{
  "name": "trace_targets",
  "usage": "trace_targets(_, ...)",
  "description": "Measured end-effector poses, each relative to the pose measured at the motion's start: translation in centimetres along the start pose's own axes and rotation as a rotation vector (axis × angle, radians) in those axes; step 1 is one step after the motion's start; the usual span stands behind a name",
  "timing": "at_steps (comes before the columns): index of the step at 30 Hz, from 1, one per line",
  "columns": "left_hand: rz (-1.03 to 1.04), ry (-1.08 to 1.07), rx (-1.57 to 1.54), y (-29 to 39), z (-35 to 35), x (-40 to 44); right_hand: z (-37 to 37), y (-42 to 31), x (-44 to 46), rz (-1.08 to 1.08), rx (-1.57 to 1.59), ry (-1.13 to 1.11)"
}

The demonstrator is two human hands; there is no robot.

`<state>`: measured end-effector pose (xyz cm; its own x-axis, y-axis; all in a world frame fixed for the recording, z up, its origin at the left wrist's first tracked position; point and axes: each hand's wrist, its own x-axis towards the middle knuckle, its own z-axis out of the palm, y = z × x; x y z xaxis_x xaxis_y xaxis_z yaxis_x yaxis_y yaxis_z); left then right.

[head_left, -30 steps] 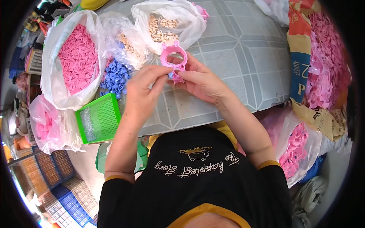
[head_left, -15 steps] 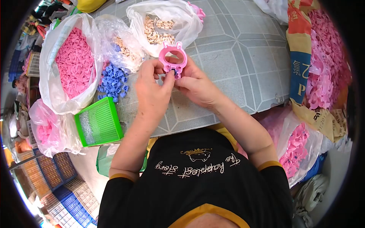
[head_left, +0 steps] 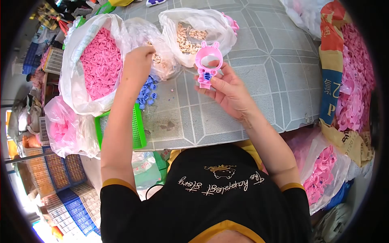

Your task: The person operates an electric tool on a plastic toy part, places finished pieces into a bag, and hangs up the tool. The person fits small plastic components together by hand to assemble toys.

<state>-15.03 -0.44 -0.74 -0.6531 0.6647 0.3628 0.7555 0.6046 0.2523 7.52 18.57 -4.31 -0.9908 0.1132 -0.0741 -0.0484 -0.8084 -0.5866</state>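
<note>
My right hand (head_left: 231, 91) grips a pink plastic frame (head_left: 201, 65) with a round opening and two small ears at its top. A small blue piece (head_left: 208, 76) sits in the frame's lower part. Over the clear bag of beige pieces (head_left: 159, 58) is my left hand (head_left: 139, 60), its fingers closed together; what they hold, if anything, is hidden. Partly behind the left forearm lies a pile of blue pieces (head_left: 148, 92) on the tiled-pattern table (head_left: 251, 101).
Left of my left hand stands a white bag of pink pieces (head_left: 101, 65). A green basket (head_left: 139, 129) lies under my left forearm. Another white bag (head_left: 221, 28) holds beige pieces. Pink parts fill a sack (head_left: 331, 81) at the right and a bag (head_left: 322, 174) below it.
My left hand has left the pink frame and moved up and left to the clear bag. The blue piece now shows uncovered in the frame, still in my right hand. The whole view has shifted.
</note>
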Motion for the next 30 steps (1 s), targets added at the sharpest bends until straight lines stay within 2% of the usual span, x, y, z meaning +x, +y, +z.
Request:
trace_targets(1, 0.061, -0.11, 0.062, -0.4, 0.5, 0.5, -0.2, 0.1, 0.1, 0.001, -0.001, 0.006)
trace_targets(4, -0.094, -0.387, 0.244, -0.7, 2.0, 1.5, -0.8, 0.2, 0.2, -0.018, -0.019, 0.066)
trace_targets(7, -0.151, -0.413, 0.124, -1.5, 3.2, 1.9, -0.9, 0.1, 0.0, -0.053, -0.008, 0.043)
trace_targets(13, -0.101, -0.367, 0.103, -1.4, 2.0, 1.2, -1.0, 0.2, 0.0, -0.068, 0.001, 0.021)
trace_targets(16, -0.113, -0.183, -0.1, -2.0, 1.7, 0.4, -0.7, 0.0, 0.0, -0.041, -0.021, 0.013)
trace_targets(19, -0.15, -0.097, -0.29, -1.9, 1.4, 0.1, -0.2, -0.1, -0.1, -0.043, -0.023, 0.028)
trace_targets(22, -0.07, -0.063, -0.192, -2.9, 1.5, 0.1, -0.3, -0.1, -0.1, -0.036, -0.02, 0.026)
trace_targets(25, 0.134, -0.205, 0.062, -2.9, 2.2, 0.2, -0.4, -0.1, -0.1, -0.041, -0.02, 0.03)
trace_targets(28, 0.04, -0.253, 0.215, -1.4, 2.8, 0.2, -0.5, -0.2, -0.1, -0.049, 0.003, 0.055)
trace_targets(30, -0.022, -0.255, 0.127, -1.0, 2.2, 0.2, -0.4, -0.5, -0.2, -0.043, 0.021, 0.071)
